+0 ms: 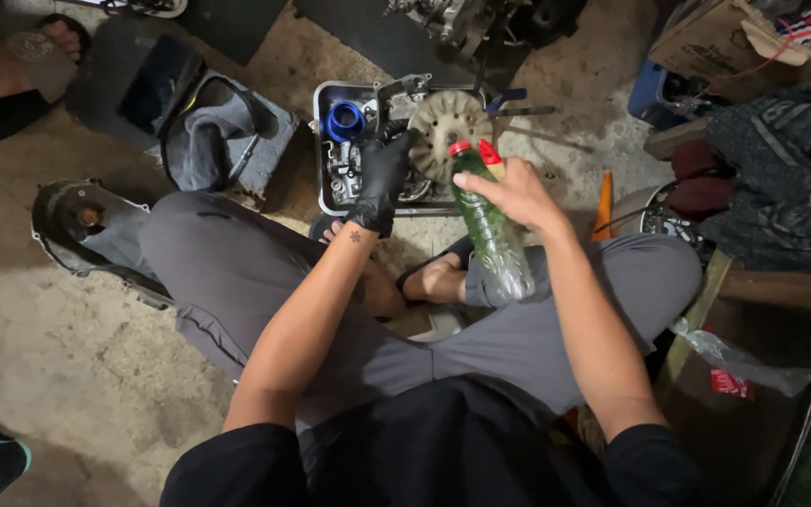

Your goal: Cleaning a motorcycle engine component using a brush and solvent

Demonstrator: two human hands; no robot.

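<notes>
I sit cross-legged on the ground in grey trousers. My left hand [382,178], in a black glove, reaches into a grey tray [320,141] of metal engine parts and rests on a part there. What its fingers hold is hidden. My bare right hand [516,192] grips a clear plastic bottle [490,235] of green liquid near its neck. The bottle has a red cap and leans toward the tray. In the tray lie a round finned metal disc [448,127] and a blue ring-shaped part [344,120].
A dark engine cover [77,221] lies on the concrete at the left, with a grey cloth [213,131] behind it. Another person's sandalled foot [44,56] is top left. Cardboard boxes [715,42], dark clothing and a plastic bag [743,361] crowd the right.
</notes>
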